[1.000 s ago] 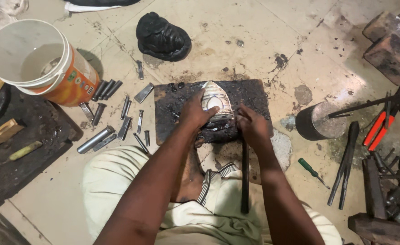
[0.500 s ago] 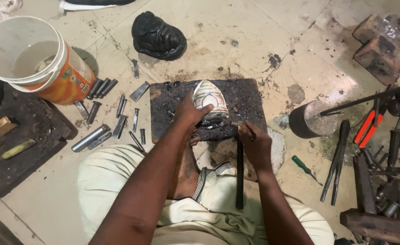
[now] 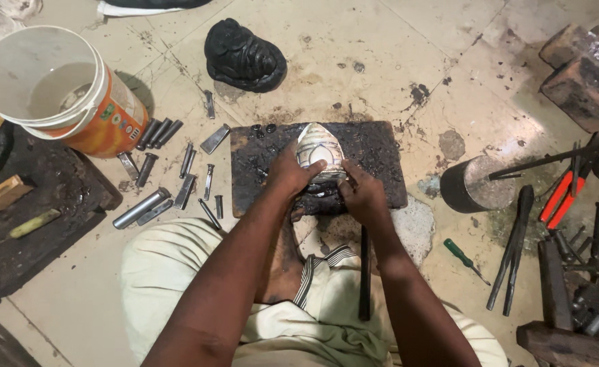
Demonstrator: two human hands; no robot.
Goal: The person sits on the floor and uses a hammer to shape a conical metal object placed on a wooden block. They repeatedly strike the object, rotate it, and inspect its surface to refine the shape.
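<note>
Left hand (image 3: 293, 173): fingers curled against the left edge of the metal piece (image 3: 318, 153), gripping it.
Right hand (image 3: 362, 194): closed, pressing at the piece's lower right edge; whether it also grips the dark rod (image 3: 365, 272) below it, I cannot tell.
Metal piece: pale, pointed, embossed, lying on the black slab (image 3: 374, 153) on the floor.
Bucket (image 3: 55, 88): white inside, orange label band, far left, a little residue at the bottom.
Dark cup (image 3: 466, 185): right of the slab, a rod resting across it.
Punches (image 3: 177, 173): scattered between bucket and slab.

Both hands, left (image 3: 291, 173) and right (image 3: 360, 194), grip silver leaf-shaped piece (image 3: 318, 153) on black slab (image 3: 381, 153).
</note>
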